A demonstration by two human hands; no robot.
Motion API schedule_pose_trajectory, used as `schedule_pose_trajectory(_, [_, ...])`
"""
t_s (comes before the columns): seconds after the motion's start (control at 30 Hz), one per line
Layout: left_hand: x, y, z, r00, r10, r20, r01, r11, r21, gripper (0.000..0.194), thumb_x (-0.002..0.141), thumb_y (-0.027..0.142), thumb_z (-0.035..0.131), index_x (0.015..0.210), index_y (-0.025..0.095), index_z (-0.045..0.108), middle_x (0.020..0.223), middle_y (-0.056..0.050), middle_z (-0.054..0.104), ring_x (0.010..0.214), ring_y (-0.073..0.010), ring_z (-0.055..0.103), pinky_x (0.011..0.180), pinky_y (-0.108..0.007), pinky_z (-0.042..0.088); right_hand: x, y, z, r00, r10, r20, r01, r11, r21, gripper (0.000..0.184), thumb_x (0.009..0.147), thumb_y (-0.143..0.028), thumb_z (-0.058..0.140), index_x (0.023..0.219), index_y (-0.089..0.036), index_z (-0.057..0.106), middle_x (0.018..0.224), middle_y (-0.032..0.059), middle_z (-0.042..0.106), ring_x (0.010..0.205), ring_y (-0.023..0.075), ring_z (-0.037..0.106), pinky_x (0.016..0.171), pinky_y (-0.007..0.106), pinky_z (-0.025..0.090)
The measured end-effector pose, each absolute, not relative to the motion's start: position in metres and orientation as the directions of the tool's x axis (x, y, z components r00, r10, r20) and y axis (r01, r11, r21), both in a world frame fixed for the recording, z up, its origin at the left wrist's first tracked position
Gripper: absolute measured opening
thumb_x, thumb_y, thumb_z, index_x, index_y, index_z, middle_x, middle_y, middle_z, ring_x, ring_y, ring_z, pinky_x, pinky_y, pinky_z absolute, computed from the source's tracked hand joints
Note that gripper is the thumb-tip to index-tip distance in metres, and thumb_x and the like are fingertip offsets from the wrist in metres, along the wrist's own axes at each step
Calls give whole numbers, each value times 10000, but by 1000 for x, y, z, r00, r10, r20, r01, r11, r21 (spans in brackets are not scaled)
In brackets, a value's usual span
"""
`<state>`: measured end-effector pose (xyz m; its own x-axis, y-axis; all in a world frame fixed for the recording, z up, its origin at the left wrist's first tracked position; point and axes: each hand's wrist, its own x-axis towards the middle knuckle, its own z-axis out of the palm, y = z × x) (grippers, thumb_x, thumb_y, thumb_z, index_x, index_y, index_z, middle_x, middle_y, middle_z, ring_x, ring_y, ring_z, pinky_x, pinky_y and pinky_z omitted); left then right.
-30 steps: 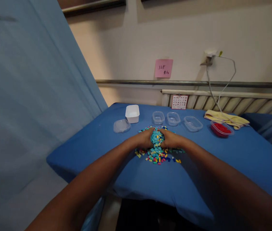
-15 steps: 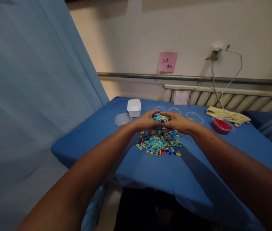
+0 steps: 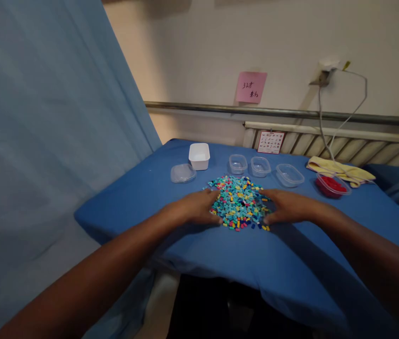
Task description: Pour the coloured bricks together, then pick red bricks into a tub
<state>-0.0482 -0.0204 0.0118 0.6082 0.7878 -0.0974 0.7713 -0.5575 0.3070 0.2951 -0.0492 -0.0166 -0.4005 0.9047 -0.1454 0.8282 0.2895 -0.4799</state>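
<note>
At the far left of the bench [image 3: 139, 197] stands a white box [image 3: 199, 165], its white floor in view, with a flat clear piece [image 3: 183, 174] just on its near side. Farther right I have three clear tubs [image 3: 238, 171], blue showing through them, then a tub [image 3: 326, 193] of red pieces [image 3: 332, 182] near a yellow cloth [image 3: 340, 170].

My left fingers [image 3: 210, 195] and right fingers [image 3: 270, 194] are spread and released, one set on each side of the heap of coloured pieces [image 3: 238, 202] — mostly turquoise — mid-bench. Whether my right fingertips touch any, I cannot tell.

Blue surface runs from the heap to the near edge — wider on the left, towards the curtain [image 3: 61, 117]. My forearms cross over it.
</note>
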Motion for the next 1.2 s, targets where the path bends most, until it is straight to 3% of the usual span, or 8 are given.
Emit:
schedule_pose_trajectory(0.13, [-31,-46,-3,536,822,-193,840,-496,219,1079,741,652,868,1631,202,455,1533,-261,590,1280,-485,678,987,-501,581,290,-61,-34,-356,916,-186,877,259,-404,1031,659,-450,950,1580,-174,578,1552,226,617,1362,411,651,1154,514,518])
schedule_pose_trajectory(0.33, [10,-38,-16,482,868,-121,862,-445,244,761,845,388,768,1511,148,487,1429,-273,634,1182,-441,725,919,-470,594,234,-49,-47,-303,953,1,721,230,-653,807,695,-256,890,1461,-148,657,1455,220,693,1335,396,643,1137,498,499])
schedule_pose_trajectory(0.43, [14,-26,-20,493,865,-91,822,-429,375,726,794,280,780,1460,154,520,1394,-227,681,1200,-404,722,940,-430,588,219,-43,-55,-231,973,7,615,151,-774,807,711,-176,839,1489,-177,624,1325,150,762,1118,314,729,979,415,581])
schedule_pose_trajectory(0.57, [16,-11,-23,484,871,-78,708,-338,620,717,761,246,787,1433,161,552,1196,-123,775,989,-306,759,825,-353,593,215,-38,-62,-183,981,-61,462,31,-886,840,753,-160,782,1556,-151,538,1050,64,799,769,209,728,679,318,609])
schedule_pose_trajectory(0.73, [19,12,-10,543,840,23,593,-403,697,616,740,277,823,1319,159,647,1140,-81,790,981,-277,745,819,-323,590,222,-25,-44,-213,976,-44,319,27,-947,695,787,-180,781,1464,-196,622,1120,53,794,830,204,738,700,315,642])
schedule_pose_trajectory(0.93, [20,39,21,589,805,69,630,-511,585,702,771,255,826,1439,141,641,1351,-125,760,1215,-323,720,1019,-372,572,235,4,-12,-249,967,54,441,162,-883,634,787,-159,825,1408,-231,718,1247,76,804,877,234,762,773,352,662])
schedule_pose_trajectory(1.07, [15,48,28,591,806,41,659,-512,551,662,818,247,785,1459,141,657,1313,-122,776,1140,-292,753,974,-345,588,242,17,-8,-334,940,65,481,229,-846,586,839,-204,791,1419,-253,727,1447,89,734,981,270,785,817,411,681])
schedule_pose_trajectory(1.2, [4,57,24,627,779,-2,625,-502,598,467,886,289,737,1330,144,748,1206,-99,808,1053,-264,764,905,-324,592,250,21,-11,-440,896,49,500,290,-816,519,898,-241,737,1416,-268,731,1274,63,811,891,241,785,777,388,667])
